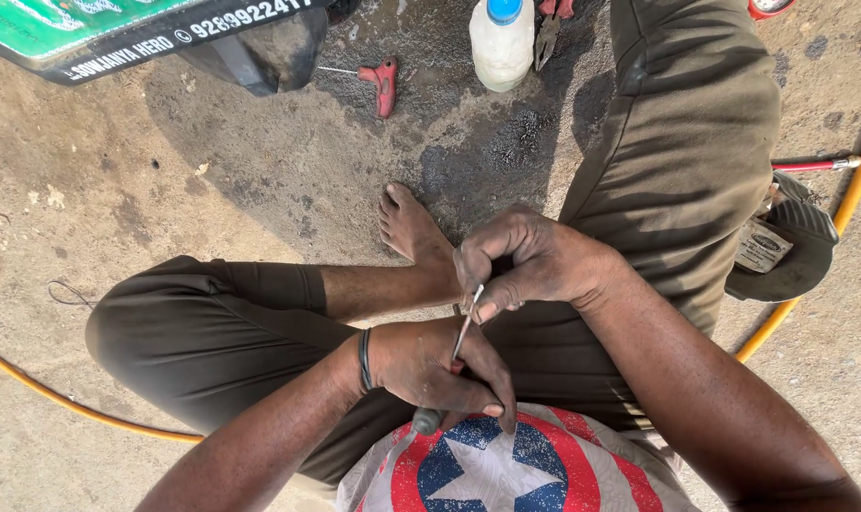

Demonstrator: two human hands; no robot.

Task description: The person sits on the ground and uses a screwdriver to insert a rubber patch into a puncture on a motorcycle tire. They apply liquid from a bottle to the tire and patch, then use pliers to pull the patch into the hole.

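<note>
The person sits cross-legged on a stained concrete floor [212, 171], looking down at both hands held close together over the lap. The left hand [430, 365] comes in from the lower left, forearm angled up and to the right, a dark band [364, 360] round the wrist; its fingers are curled tight around the handle of a small tool [428, 418], whose rounded grey end sticks out below the fist, just above the shirt [506, 465] with its red rings and white star on blue. From the top of that fist a thin metal shaft [465, 327] rises, slightly tilted to the right. The right hand [525, 261] reaches in from the lower right, its forearm running diagonally across the lap, wrist bent so the knuckles face up; the thumb and forefinger pinch the upper end of the shaft, the other fingers folded in beside them. So the tool sits between the two hands, gripped at the bottom by the left and pinched at the tip by the right, above the crossed shins. A bare foot [407, 223] lies just beyond the right hand. Further off on the floor stand a white plastic bottle [502, 43] with a blue cap and a red-handled tool [383, 83], well apart from the hands, and a yellow hose [61, 398] curves past the left knee.
</note>
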